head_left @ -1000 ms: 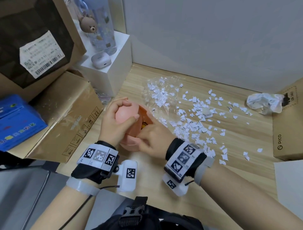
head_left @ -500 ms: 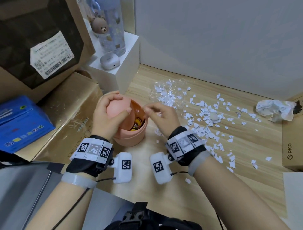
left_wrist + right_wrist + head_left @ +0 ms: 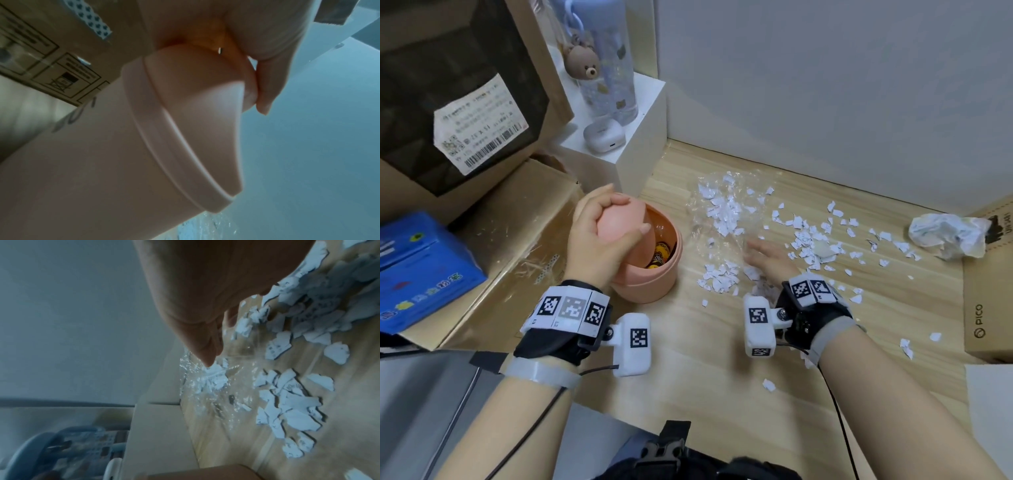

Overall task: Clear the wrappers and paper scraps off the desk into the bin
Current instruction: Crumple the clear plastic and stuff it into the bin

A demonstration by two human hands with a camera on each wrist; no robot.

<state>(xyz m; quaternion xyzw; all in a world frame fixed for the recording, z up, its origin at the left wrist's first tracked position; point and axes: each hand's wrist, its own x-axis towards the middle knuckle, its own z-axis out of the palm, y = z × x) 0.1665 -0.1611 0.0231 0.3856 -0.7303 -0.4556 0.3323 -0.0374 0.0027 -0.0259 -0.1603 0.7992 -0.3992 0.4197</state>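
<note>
A small pink bin [image 3: 654, 277] stands on the wooden desk, with yellow-and-black wrappers inside. My left hand [image 3: 599, 226] grips its tilted pink lid [image 3: 619, 219] and holds it up; the left wrist view shows the lid [image 3: 195, 97] under my fingers [image 3: 267, 78], above the bin [image 3: 92, 170]. My right hand [image 3: 763, 251] reaches flat and open over the white paper scraps [image 3: 726, 274], right of the bin. Its fingertips [image 3: 207, 360] touch a clear plastic wrapper [image 3: 205, 382] covered with scraps [image 3: 298, 410]. A crumpled white wrapper [image 3: 945, 236] lies far right.
Cardboard boxes [image 3: 493, 246] and a blue box [image 3: 421, 270] crowd the left. A white block [image 3: 633, 137] behind the bin carries a bottle [image 3: 609, 68] and an earbud case [image 3: 604, 135]. A PICO carton [image 3: 989, 298] borders the right. Loose scraps [image 3: 905, 347] lie near it.
My right hand has left the bin's mouth and moved right, down onto the scraps, its fingers spreading out. My left hand still holds the lid up.
</note>
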